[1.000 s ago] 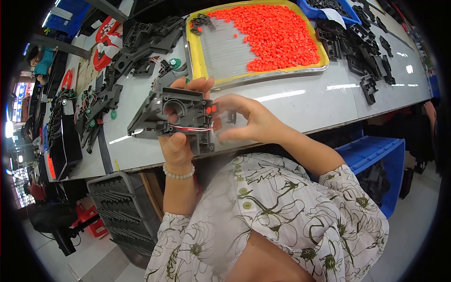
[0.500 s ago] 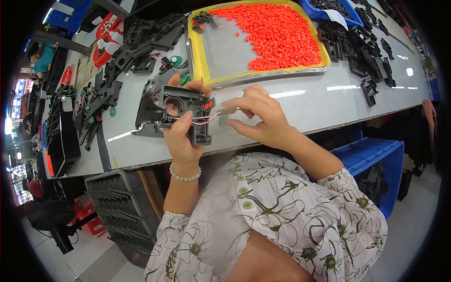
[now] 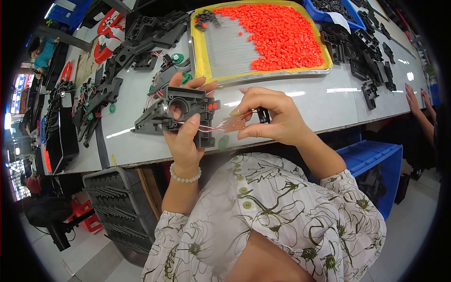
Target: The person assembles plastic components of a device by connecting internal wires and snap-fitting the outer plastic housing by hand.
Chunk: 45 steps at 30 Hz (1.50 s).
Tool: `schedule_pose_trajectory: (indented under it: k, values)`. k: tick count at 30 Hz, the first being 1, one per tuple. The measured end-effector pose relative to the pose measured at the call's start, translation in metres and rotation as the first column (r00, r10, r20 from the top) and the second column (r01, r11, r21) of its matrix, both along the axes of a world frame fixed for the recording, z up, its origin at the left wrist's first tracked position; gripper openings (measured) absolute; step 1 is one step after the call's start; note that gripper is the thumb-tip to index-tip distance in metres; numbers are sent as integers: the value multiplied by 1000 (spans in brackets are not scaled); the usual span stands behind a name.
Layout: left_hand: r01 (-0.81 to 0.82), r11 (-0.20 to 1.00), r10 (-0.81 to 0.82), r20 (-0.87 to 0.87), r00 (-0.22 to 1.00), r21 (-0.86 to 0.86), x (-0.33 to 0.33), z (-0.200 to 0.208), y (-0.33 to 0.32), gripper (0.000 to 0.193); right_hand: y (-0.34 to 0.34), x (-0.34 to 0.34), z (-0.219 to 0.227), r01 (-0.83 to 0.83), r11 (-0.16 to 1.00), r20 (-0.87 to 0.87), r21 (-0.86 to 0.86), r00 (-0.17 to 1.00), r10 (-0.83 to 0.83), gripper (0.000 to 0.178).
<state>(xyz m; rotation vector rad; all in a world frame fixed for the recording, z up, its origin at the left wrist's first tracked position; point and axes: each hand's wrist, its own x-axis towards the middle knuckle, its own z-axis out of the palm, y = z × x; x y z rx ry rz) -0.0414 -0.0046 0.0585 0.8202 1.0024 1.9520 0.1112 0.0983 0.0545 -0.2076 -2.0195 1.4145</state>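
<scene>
Above the grey table (image 3: 300,105), one black plastic housing (image 3: 185,115) with two red buttons is gripped in the left hand (image 3: 185,136). Thin red and white wires (image 3: 206,127) are pinched by the right hand (image 3: 270,120), along with what seems one small black part (image 3: 264,115). One yellow tray (image 3: 197,51) of orange pellets (image 3: 277,35) lies beyond.

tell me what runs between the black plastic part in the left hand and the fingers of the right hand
In the head view, thin red and white wires span the gap from the black plastic part in the left hand to the right hand, which pinches a small black piece.
</scene>
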Motion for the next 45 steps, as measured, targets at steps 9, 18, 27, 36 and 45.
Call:
schedule_pose_trajectory:
  k: [9, 18, 27, 36, 45]
  values:
    - [47, 999, -47, -43, 998, -10, -1, -1, -2, 71, -4, -16, 15, 150, 964, -46, 221, 989, -143, 28]
    - [98, 995, -97, -37, 995, 5, -3, -3, -2, 69, -5, -22, 13, 238, 909, -25, 342, 969, -244, 24]
    - [68, 998, -68, -57, 996, -1, -2, 0, -1, 68, -5, -24, 14, 259, 847, -45, 465, 962, -270, 24]
    - [57, 998, -52, -141, 989, 34, -3, -4, 0, 70, -7, -25, 9, 264, 892, -23, 368, 961, -275, 23]
    - [62, 997, -58, -112, 992, 34, -2, -5, 0, 68, -8, -25, 10, 266, 910, -19, 318, 962, -274, 22]
